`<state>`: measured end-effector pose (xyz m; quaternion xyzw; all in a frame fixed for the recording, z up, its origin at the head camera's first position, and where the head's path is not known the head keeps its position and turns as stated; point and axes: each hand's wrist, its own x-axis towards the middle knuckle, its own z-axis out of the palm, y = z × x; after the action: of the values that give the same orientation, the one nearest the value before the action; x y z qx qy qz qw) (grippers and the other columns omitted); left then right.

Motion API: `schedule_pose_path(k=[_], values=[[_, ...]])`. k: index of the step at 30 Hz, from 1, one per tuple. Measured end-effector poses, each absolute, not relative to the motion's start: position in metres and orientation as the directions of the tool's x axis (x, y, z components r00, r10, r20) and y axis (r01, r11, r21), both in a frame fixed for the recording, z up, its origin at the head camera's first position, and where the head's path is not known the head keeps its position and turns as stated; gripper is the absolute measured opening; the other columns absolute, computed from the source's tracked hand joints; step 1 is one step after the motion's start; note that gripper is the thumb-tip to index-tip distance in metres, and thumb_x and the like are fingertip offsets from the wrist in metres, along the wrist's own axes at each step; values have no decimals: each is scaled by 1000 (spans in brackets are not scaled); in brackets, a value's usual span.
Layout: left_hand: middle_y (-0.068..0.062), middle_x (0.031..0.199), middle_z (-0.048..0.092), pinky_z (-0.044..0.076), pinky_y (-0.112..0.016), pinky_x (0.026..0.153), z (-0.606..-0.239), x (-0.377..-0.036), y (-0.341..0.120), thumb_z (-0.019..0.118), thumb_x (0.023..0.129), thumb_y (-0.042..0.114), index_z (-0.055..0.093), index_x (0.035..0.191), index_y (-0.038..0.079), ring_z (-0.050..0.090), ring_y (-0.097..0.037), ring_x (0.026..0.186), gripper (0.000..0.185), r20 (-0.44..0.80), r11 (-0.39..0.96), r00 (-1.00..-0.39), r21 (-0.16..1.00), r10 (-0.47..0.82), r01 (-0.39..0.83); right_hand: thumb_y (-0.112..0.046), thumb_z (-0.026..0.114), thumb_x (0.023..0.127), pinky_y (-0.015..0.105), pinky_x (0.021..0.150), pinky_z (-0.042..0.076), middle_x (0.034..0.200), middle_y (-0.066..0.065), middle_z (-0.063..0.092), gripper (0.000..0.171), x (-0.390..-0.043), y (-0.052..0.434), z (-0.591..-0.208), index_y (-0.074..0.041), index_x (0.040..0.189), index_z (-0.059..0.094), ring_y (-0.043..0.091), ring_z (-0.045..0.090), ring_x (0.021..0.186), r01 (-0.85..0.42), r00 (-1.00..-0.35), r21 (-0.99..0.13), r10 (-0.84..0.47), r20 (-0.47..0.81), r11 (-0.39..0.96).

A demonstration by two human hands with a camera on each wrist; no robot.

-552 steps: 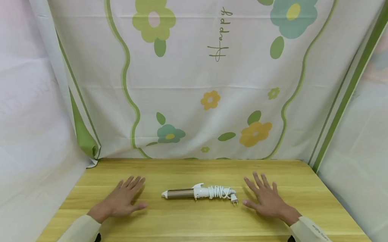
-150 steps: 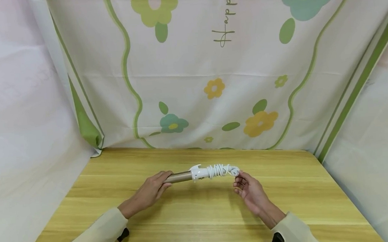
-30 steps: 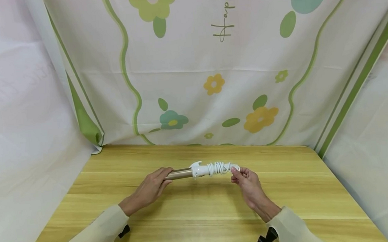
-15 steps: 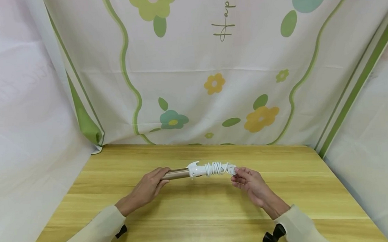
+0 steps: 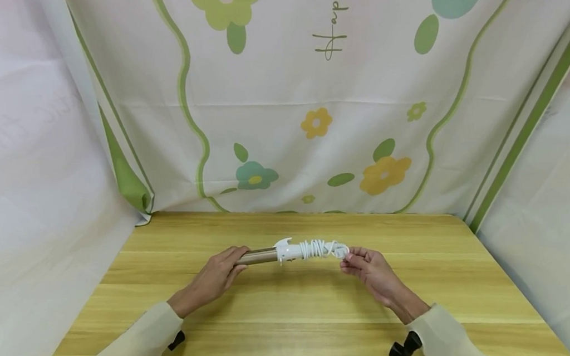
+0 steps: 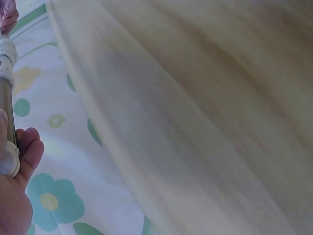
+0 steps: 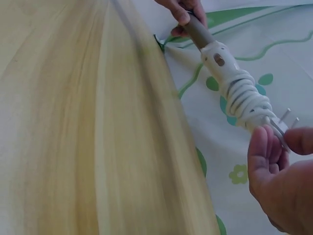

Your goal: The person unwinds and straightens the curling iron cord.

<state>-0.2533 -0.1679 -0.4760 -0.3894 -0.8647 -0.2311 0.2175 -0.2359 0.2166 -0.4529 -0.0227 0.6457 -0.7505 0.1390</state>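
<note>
A curling iron (image 5: 291,251) with a bronze barrel and a white handle hangs level just above the wooden table (image 5: 296,322). Its white cord (image 7: 244,100) is coiled round the handle. My left hand (image 5: 233,263) grips the barrel tip (image 6: 6,107), thumb and fingers curled round it. At the other end, my right hand (image 5: 352,259) pinches the two-pin plug (image 7: 281,125) between thumb and fingers. In the right wrist view the left hand (image 7: 183,10) shows at the far end of the barrel.
A floral cloth backdrop (image 5: 310,114) stands behind the table, and plain white sheets close both sides. Cream sleeves cover both forearms, and a black wrist mount (image 5: 404,350) shows at the right cuff.
Eighteen seconds ago the iron lay on the table between two flat hands. Within the last second the right hand has shifted slightly right at the plug end; the left grip is unchanged.
</note>
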Motion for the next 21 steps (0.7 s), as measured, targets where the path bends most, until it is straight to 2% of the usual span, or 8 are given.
schedule_pose_path(k=[4,9,17,21], values=[[-7,107,67,54,-26,67,-475,-253,-165,68,92,7,58,127,1,63,-10,81,36,563,586,-592,219,576,780,-9,45,105,31,89,53,95,4,58,12,-234,209,-455,2,108,47,12,61,88,161,-980,-985,-127,-151,-70],[-8,108,67,55,-27,68,-473,-252,-162,69,91,6,58,126,2,65,-12,83,36,564,594,-586,198,582,780,-7,41,105,28,80,52,90,5,55,11,-232,199,-456,3,104,47,12,56,81,166,-986,-986,-26,-166,-12],[-9,109,67,56,-29,70,-471,-251,-160,71,90,6,59,124,1,67,-15,87,37,571,601,-572,165,589,782,-2,36,103,26,68,51,81,5,53,12,-227,194,-453,4,100,46,11,53,69,166,-986,-984,19,-165,64],[-8,108,66,56,-28,69,-471,-252,-160,71,89,6,59,124,0,66,-14,86,36,579,591,-550,140,602,795,-2,37,102,30,65,53,79,7,52,9,-224,194,-453,2,97,44,15,55,67,156,-988,-977,32,-153,148]])
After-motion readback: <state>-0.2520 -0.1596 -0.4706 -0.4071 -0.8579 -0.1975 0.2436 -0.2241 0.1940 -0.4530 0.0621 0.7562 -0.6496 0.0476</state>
